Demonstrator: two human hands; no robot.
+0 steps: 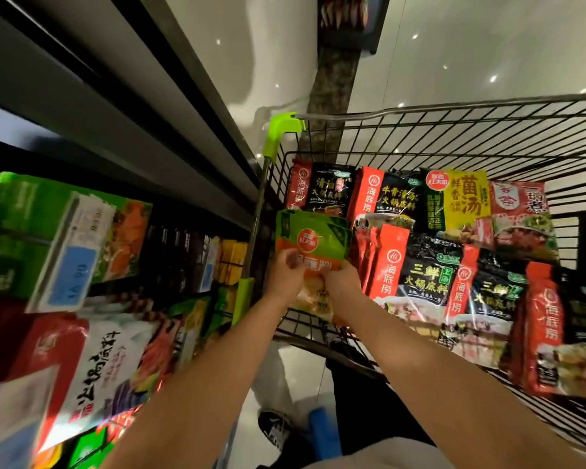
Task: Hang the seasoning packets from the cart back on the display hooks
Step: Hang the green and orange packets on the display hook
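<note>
"海底捞" and "三鲜火锅底料" on cart packet (420,279)

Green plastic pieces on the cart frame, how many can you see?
2. The far green piece caps the far left corner of the cart; the near green piece sits on its left side, by the left hand. More may be hidden on the right.

This is a shop aisle: a wire cart (454,137) holds seasoning packets (420,265), and left of the cart a shelf (122,106) shows packaged goods (92,360) and a price tag (71,275).
</note>
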